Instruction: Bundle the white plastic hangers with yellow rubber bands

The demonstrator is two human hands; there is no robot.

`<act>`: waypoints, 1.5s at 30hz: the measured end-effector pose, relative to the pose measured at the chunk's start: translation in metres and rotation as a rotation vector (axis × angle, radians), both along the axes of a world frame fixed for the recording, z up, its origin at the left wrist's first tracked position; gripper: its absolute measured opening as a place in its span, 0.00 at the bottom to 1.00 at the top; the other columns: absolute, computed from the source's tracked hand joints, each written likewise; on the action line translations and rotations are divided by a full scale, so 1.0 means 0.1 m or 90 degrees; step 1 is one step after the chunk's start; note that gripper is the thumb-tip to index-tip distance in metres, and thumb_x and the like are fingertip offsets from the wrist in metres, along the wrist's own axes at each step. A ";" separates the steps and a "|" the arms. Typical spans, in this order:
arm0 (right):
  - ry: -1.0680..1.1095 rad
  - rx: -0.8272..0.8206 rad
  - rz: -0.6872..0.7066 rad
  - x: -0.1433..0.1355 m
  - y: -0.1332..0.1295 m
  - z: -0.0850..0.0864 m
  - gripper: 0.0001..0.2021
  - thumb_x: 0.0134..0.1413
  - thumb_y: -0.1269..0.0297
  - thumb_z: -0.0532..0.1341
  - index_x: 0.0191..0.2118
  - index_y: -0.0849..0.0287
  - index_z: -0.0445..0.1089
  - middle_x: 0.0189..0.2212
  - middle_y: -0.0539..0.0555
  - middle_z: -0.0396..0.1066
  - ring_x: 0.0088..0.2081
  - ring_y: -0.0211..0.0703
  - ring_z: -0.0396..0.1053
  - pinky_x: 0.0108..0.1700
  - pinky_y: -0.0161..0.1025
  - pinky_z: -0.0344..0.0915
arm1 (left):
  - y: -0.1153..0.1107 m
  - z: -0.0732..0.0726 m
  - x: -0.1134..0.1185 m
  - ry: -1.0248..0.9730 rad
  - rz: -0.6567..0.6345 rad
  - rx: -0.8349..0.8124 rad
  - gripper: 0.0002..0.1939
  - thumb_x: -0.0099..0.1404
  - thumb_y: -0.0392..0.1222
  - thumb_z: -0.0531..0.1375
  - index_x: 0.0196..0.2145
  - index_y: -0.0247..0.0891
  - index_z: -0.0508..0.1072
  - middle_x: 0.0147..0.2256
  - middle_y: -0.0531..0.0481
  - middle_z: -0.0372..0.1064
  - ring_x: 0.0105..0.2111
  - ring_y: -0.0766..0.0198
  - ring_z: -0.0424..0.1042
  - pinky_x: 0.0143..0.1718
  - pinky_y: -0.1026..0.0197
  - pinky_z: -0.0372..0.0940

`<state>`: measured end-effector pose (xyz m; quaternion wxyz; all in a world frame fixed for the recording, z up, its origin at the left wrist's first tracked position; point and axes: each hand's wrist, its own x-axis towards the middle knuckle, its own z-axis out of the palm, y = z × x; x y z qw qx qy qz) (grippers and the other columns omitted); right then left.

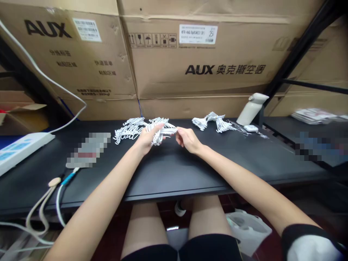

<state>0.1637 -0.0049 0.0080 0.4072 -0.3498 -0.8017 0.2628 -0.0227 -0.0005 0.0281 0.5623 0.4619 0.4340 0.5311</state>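
Observation:
My left hand (149, 139) is wrapped around a bundle of white wire hooks (159, 135), held just above the black table, curved ends hanging down. At the right end of that bundle my right hand (189, 139) is closed in a pinch, its fingertips at the hook ends; exactly how many hooks it grips is hidden. Behind and left of my left hand lie more loose white wire hooks (126, 132). Two gathered bunches of similar hooks, one on the left (199, 123) and one on the right (221, 122), rest beyond my right hand.
A white bottle (251, 110) and a small white case (250, 128) stand at the back right. To the left are a blurred-out flat device (89, 150) with a cable and a white power strip (24, 148). Large cardboard boxes (163, 83) wall off the table's back.

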 end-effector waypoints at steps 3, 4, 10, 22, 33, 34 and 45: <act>-0.045 0.079 -0.053 0.00 0.04 -0.05 0.16 0.64 0.59 0.47 0.42 0.60 0.68 0.25 0.51 0.67 0.26 0.38 0.65 0.34 0.35 0.63 | 0.07 0.07 -0.09 -0.180 0.076 -0.060 0.10 0.58 0.46 0.64 0.33 0.36 0.72 0.22 0.55 0.71 0.16 0.72 0.68 0.14 0.71 0.60; -0.099 0.114 -0.049 -0.01 0.05 -0.07 0.14 0.62 0.60 0.50 0.44 0.60 0.68 0.29 0.53 0.70 0.30 0.40 0.67 0.37 0.37 0.64 | 0.09 0.08 -0.12 -0.221 0.096 -0.061 0.09 0.59 0.46 0.63 0.32 0.37 0.71 0.22 0.55 0.71 0.17 0.73 0.67 0.14 0.72 0.60; -0.361 0.235 0.072 -0.09 0.06 -0.14 0.24 0.62 0.59 0.52 0.60 0.66 0.59 0.59 0.66 0.60 0.60 0.54 0.58 0.57 0.49 0.59 | 0.11 0.09 -0.14 -0.261 0.158 -0.083 0.10 0.62 0.46 0.60 0.30 0.37 0.68 0.21 0.55 0.70 0.17 0.73 0.67 0.16 0.72 0.59; -0.390 0.156 -0.084 0.27 0.33 -0.03 0.06 0.54 0.74 0.59 0.34 0.61 0.74 0.32 0.56 0.72 0.34 0.42 0.67 0.36 0.35 0.60 | 0.06 -0.04 -0.02 -0.032 0.147 -0.032 0.16 0.51 0.46 0.68 0.34 0.34 0.72 0.25 0.51 0.71 0.21 0.65 0.72 0.16 0.67 0.63; -0.071 0.155 -0.178 0.19 0.37 -0.11 0.03 0.53 0.70 0.60 0.30 0.62 0.71 0.29 0.53 0.69 0.27 0.37 0.64 0.33 0.36 0.62 | 0.02 -0.16 0.04 0.165 0.060 0.082 0.22 0.46 0.51 0.70 0.34 0.34 0.74 0.30 0.46 0.75 0.23 0.62 0.73 0.25 0.60 0.70; -0.061 0.156 -0.173 0.18 0.36 -0.10 0.04 0.54 0.69 0.60 0.31 0.62 0.71 0.29 0.53 0.69 0.27 0.37 0.64 0.33 0.36 0.62 | 0.02 -0.16 0.04 0.164 0.056 0.080 0.22 0.45 0.52 0.70 0.34 0.34 0.74 0.30 0.46 0.75 0.24 0.62 0.73 0.25 0.61 0.70; -0.001 0.116 -0.135 0.25 0.43 -0.14 0.07 0.53 0.65 0.61 0.32 0.63 0.73 0.29 0.55 0.72 0.28 0.38 0.64 0.34 0.37 0.62 | 0.00 -0.16 0.02 0.180 0.013 0.075 0.22 0.47 0.52 0.69 0.35 0.35 0.73 0.31 0.46 0.75 0.24 0.60 0.74 0.28 0.57 0.71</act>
